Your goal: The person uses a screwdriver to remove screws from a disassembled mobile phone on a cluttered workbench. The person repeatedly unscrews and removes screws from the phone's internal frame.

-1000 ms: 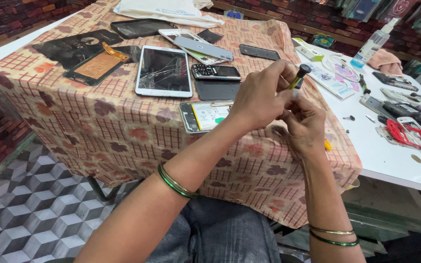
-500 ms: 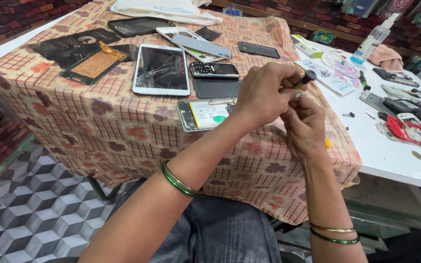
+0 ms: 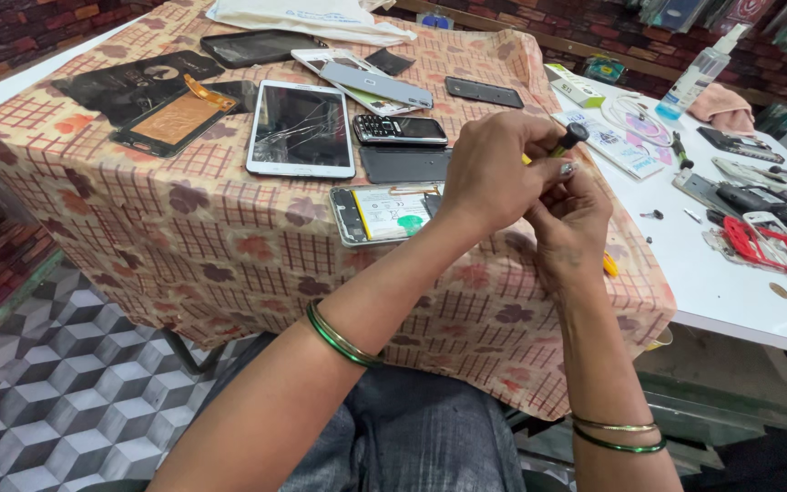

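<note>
Bare patterned cloth along the worktop (image 3: 184, 246) near edge offers free passage; farther in, the opened phone (image 3: 384, 211), cracked tablet (image 3: 301, 128) and keypad phone (image 3: 400, 130) crowd the way.

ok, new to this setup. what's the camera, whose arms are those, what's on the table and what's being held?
There is no machine here. One camera sits on a person's head and looks down, so the two bare arms rising from the bottom edge are that person's own. The left hand and right hand meet above the table edge. Together they grip a small black-capped screwdriver with a yellow shaft; its tip is hidden by the fingers. Just below them, on the checked orange tablecloth, lies an opened phone with its battery showing. Further back are a white tablet with a cracked screen and a black keypad phone. The white table on the right holds a red-and-white phone frame and a clear spray bottle.
</note>
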